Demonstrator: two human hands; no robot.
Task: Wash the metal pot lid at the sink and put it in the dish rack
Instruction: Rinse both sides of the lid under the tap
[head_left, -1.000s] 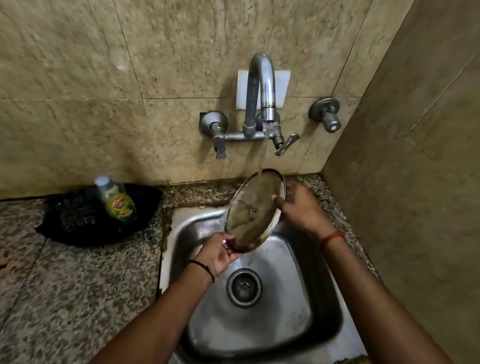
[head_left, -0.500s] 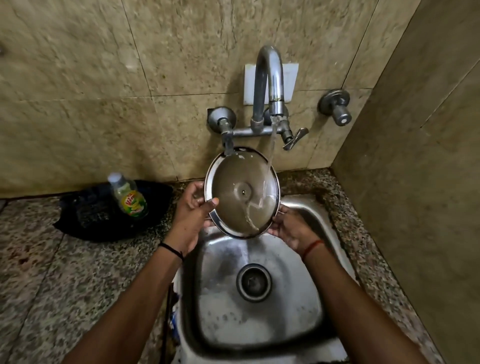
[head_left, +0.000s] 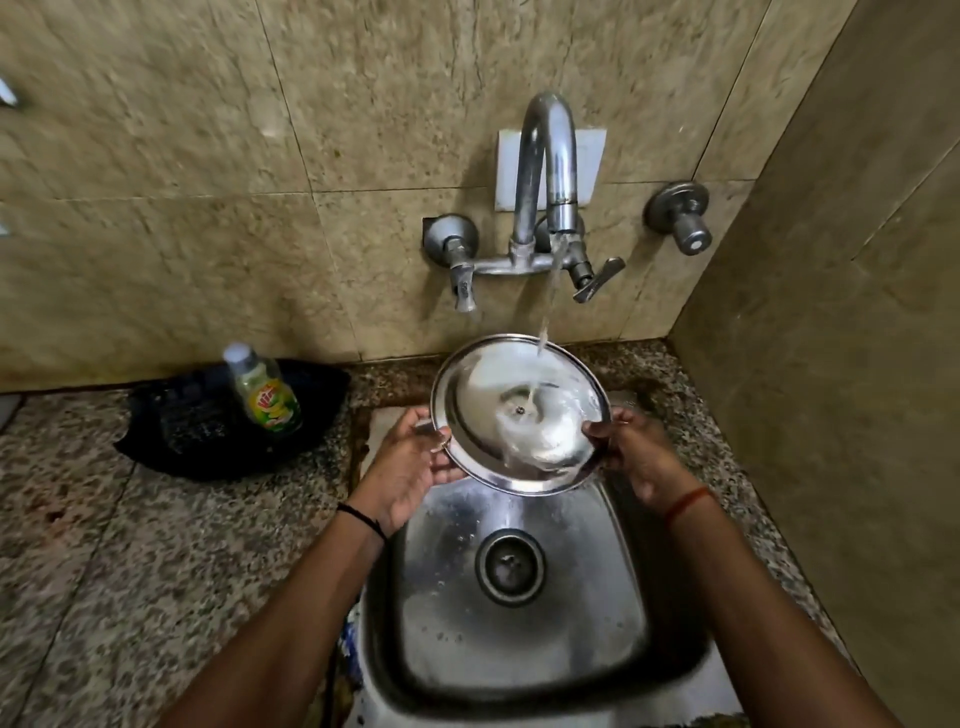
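The round metal pot lid (head_left: 483, 441) is held over the steel sink (head_left: 519, 613), its inner face turned up and tilted toward me. Water runs from the curved tap (head_left: 545, 171) and splashes on the lid's middle. My left hand (head_left: 410, 467) grips the lid's left rim, thumb on top. My right hand (head_left: 636, 457) holds the right rim with its fingers underneath. No dish rack is in view.
A dish soap bottle (head_left: 265, 389) stands on a black cloth (head_left: 208, 426) on the speckled granite counter (head_left: 130, 571) left of the sink. The tiled wall carries two tap handles and a separate valve (head_left: 680, 218). A side wall closes in on the right.
The lid has gone from steeply tilted to nearly flat and facing up under the stream. My hands shifted to opposite rims, and water now pools and splashes on its centre.
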